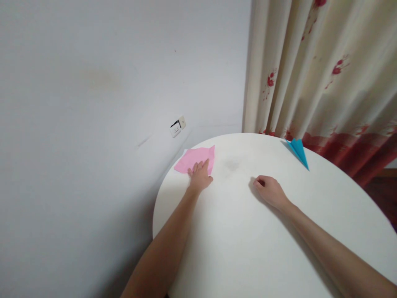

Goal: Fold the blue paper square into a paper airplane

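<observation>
Pink paper (194,159) at the table's (248,248) far left edge, under my flat, open left hand (200,176); my right hand (269,190) rests curled shut, empty, mid-table.

Looks like a home, a plain living room or bedroom corner. Round white bench (248,240) pushed against a bare painted wall (93,103) with a faint stain and a wall socket (178,126) hanging slightly askew. Cream curtain (319,70) with red floral print reaching down behind the bench. Coloured craft paper on top: pink sheet (196,158), blue folded plane (299,150).
</observation>
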`<action>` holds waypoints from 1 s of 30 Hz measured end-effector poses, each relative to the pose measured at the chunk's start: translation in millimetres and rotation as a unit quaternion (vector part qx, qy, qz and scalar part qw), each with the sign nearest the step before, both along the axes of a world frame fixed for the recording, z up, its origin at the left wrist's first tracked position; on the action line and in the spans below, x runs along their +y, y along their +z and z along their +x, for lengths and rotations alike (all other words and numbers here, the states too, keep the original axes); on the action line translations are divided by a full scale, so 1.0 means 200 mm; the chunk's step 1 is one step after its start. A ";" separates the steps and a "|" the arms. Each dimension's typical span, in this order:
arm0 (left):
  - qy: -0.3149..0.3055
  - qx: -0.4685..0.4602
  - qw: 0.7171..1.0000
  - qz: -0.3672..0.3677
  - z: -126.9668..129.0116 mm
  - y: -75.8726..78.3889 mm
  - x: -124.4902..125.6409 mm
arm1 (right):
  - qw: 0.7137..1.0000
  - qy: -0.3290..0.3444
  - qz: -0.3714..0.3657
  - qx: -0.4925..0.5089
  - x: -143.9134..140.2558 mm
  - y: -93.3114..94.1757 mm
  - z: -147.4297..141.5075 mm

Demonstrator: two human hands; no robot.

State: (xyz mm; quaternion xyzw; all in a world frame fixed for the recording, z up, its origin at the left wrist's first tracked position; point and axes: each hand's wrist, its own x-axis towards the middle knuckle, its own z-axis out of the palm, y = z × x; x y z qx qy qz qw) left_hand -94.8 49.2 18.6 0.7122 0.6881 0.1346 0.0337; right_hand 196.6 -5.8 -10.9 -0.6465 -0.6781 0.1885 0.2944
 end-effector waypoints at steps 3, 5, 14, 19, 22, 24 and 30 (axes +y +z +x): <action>-0.016 0.003 1.000 0.014 -0.03 0.01 0.00 | 1.000 0.001 -0.002 -0.014 0.00 0.01 -0.01; -0.025 -0.002 0.999 0.027 -0.03 0.01 0.01 | 1.000 0.001 -0.004 -0.018 0.00 0.01 -0.01; -0.027 -0.050 0.996 0.064 0.01 -0.04 0.06 | 0.999 -0.013 -0.004 -0.030 -0.01 0.02 -0.03; -0.008 -0.075 0.995 0.070 0.00 -0.04 0.06 | 0.999 -0.017 -0.009 -0.032 -0.01 0.03 -0.03; 0.005 -0.089 0.992 0.092 0.00 -0.01 0.06 | 0.999 -0.014 -0.009 -0.032 -0.01 0.04 -0.03; 0.020 -0.100 0.987 0.125 0.00 0.03 0.05 | 0.999 -0.017 -0.010 -0.034 -0.01 0.04 -0.03; -0.112 -0.192 0.946 0.235 0.19 0.15 -0.11 | 0.999 -0.016 -0.009 0.044 0.00 0.04 -0.02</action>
